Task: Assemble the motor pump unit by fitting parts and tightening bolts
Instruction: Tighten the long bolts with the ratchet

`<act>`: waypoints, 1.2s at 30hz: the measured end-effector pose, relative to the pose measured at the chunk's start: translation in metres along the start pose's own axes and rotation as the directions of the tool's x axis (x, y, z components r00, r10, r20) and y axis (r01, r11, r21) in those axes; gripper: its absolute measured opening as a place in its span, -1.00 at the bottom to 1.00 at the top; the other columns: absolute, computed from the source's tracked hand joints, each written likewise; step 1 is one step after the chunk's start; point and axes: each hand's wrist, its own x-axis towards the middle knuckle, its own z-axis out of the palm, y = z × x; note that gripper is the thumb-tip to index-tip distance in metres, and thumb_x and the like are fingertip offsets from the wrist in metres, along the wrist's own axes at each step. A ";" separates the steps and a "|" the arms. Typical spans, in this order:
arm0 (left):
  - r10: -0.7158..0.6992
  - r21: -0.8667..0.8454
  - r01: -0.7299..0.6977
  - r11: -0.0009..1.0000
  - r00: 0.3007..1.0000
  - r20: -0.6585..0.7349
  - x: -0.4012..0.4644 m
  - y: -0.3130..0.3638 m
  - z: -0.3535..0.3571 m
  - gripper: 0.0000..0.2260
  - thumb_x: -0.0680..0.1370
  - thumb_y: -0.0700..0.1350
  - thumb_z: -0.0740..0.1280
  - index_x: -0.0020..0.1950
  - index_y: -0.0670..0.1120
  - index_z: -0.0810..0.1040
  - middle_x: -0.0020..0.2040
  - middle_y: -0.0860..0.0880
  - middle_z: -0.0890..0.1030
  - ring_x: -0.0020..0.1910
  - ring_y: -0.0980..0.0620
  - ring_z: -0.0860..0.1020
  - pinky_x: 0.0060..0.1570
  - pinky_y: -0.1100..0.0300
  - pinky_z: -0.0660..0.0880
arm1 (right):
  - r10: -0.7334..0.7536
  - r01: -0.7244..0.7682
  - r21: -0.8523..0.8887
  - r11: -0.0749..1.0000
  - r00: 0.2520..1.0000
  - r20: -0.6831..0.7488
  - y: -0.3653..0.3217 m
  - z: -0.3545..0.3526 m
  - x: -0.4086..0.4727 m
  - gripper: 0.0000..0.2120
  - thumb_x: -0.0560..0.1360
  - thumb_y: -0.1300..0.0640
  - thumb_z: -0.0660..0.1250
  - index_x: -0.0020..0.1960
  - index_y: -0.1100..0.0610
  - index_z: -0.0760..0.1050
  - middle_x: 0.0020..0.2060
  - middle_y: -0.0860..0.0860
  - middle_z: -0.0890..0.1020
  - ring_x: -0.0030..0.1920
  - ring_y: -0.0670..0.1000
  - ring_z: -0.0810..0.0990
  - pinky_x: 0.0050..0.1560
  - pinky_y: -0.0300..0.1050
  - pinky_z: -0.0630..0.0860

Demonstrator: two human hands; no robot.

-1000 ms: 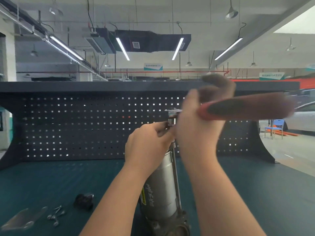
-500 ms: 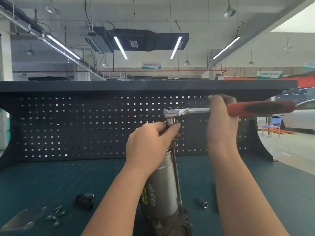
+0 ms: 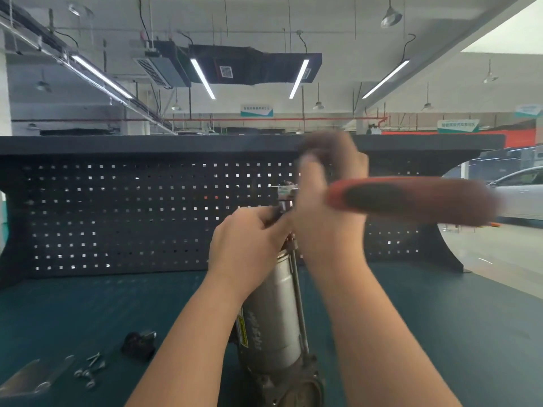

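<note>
- Silver motor pump unit [image 3: 273, 312] is standing upright on the green bench [image 3: 73, 312], its long axis rising between both forearms.
- Left hand [image 3: 249, 239] is pinching the socket at its top.
- Right hand [image 3: 329, 207], blurred, is gripping the ratchet wrench [image 3: 411, 199], whose handle is lying crosswise, pointing right.

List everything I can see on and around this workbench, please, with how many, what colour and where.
Silver cylindrical motor pump unit: one, silver-grey, upright at bench centre.
Red-and-black-handled ratchet wrench: one, blurred, atop the unit.
Small black block part: one, black, bench left.
Loose silver bolts: several, silver, bench lower left.
Flat grey metal plate: one, grey, far lower left.
Dark perforated pegboard: one, black, behind bench.
Teal bench top: one, teal.
Left hand: grips the unit's top.
Right hand: holds the wrench.
</note>
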 end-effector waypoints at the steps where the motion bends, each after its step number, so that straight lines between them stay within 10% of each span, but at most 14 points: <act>1: 0.008 -0.073 -0.006 0.997 1.000 0.019 0.000 -0.001 0.000 -0.64 0.54 0.14 0.29 -0.44 0.11 0.59 -0.56 0.12 0.50 -0.49 0.16 0.45 -0.41 0.26 0.31 | 0.087 -0.081 0.106 0.991 0.995 -0.056 0.006 -0.007 0.008 -0.87 0.41 0.12 0.16 -0.14 0.00 0.47 -0.22 -0.15 0.52 -0.17 -0.16 0.46 -0.13 -0.28 0.34; 6: 0.034 -0.142 -0.034 0.989 0.999 0.002 -0.001 -0.002 0.004 -0.74 0.48 0.29 0.29 -0.19 0.18 0.68 -0.33 0.25 0.65 -0.24 0.22 0.60 -0.10 0.17 0.52 | 0.314 -0.280 0.250 0.927 0.944 -0.104 0.014 -0.023 0.014 -0.93 0.51 0.28 0.20 -0.02 0.18 0.39 -0.28 -0.07 0.44 -0.38 -0.34 0.43 -0.35 -0.52 0.32; 11: 0.140 -0.048 -0.142 0.989 0.989 -0.039 0.002 -0.007 0.010 -0.45 0.33 0.18 -0.03 -0.15 -0.15 0.61 -0.09 -0.22 0.67 -0.11 -0.19 0.51 -0.27 0.28 0.26 | -0.190 0.202 -0.117 0.972 0.976 0.106 -0.023 0.005 -0.007 -0.80 0.36 0.23 0.22 -0.04 0.10 0.49 -0.23 -0.09 0.48 -0.08 0.05 0.46 -0.09 0.02 0.42; 14: 0.216 -0.195 -0.214 0.957 0.976 -0.008 -0.001 -0.007 0.002 -0.68 0.42 0.27 0.27 -0.16 0.02 0.50 -0.29 0.16 0.52 -0.08 0.12 0.48 0.11 0.36 0.35 | -0.268 0.371 -0.325 0.870 0.909 0.320 -0.023 0.011 -0.011 -0.78 0.36 0.12 0.27 -0.01 0.02 0.56 -0.05 -0.05 0.50 0.07 0.07 0.32 0.03 0.09 0.27; 18: 0.109 -0.093 -0.108 0.990 0.994 -0.004 -0.002 -0.008 0.001 -0.60 0.53 -0.06 0.28 -0.54 0.04 0.44 -0.59 0.15 0.33 -0.49 0.16 0.35 -0.51 0.39 0.17 | 0.009 0.007 -0.072 0.997 0.977 0.214 -0.009 -0.005 0.007 -0.70 0.40 0.12 0.19 0.10 0.07 0.52 -0.09 -0.09 0.53 0.01 -0.14 0.51 0.00 -0.19 0.41; 20: 0.109 -0.082 -0.111 0.990 0.994 -0.026 -0.003 -0.004 0.002 -0.63 0.54 0.14 0.32 -0.45 0.12 0.62 -0.53 0.21 0.55 -0.48 0.28 0.50 -0.43 0.43 0.27 | 0.235 -0.247 0.182 0.952 0.968 0.083 0.003 -0.020 0.019 -0.84 0.47 0.23 0.24 0.03 0.16 0.51 -0.22 -0.11 0.52 -0.24 -0.32 0.52 -0.22 -0.47 0.39; 24: 0.033 -0.157 -0.033 0.987 0.999 0.000 -0.002 -0.001 0.002 -0.72 0.53 0.21 0.29 -0.24 0.13 0.70 -0.36 0.25 0.64 -0.30 0.38 0.56 -0.30 0.41 0.37 | 0.622 -0.613 0.296 0.733 0.779 0.073 0.025 -0.030 0.024 -0.92 0.51 0.17 0.28 0.00 0.09 0.44 -0.22 -0.11 0.47 -0.27 -0.25 0.49 -0.21 -0.35 0.39; 27: 0.021 -0.119 -0.027 0.993 0.999 -0.048 -0.002 -0.001 0.004 -0.70 0.51 0.23 0.30 -0.32 0.14 0.66 -0.44 0.20 0.60 -0.36 0.24 0.52 -0.34 0.20 0.36 | 0.445 -0.432 0.325 0.842 0.895 0.037 0.003 -0.016 0.019 -0.80 0.50 0.33 0.21 0.10 0.17 0.42 -0.21 -0.05 0.49 -0.42 -0.36 0.48 -0.46 -0.51 0.33; 32: 0.172 0.242 -0.145 0.959 0.981 -0.093 0.003 -0.010 0.006 -0.71 0.42 -0.38 0.18 -0.46 -0.14 0.23 -0.44 -0.05 0.29 -0.33 -0.14 0.24 -0.45 0.25 0.07 | -0.141 0.176 -0.185 0.967 0.972 0.188 -0.025 0.007 -0.010 -0.58 0.29 0.22 0.09 0.10 -0.04 0.43 -0.04 -0.07 0.49 0.02 0.01 0.35 0.07 0.04 0.30; 36: 0.166 0.193 -0.142 0.971 0.980 -0.112 0.001 -0.009 0.004 -0.75 0.44 -0.19 0.09 -0.46 -0.15 0.23 -0.53 0.03 0.32 -0.45 -0.02 0.28 -0.53 0.31 0.13 | -0.022 0.055 -0.128 0.990 0.968 0.248 -0.015 0.000 0.004 -0.66 0.33 0.21 0.14 0.06 -0.03 0.46 -0.02 -0.05 0.50 0.09 0.07 0.40 0.07 -0.01 0.27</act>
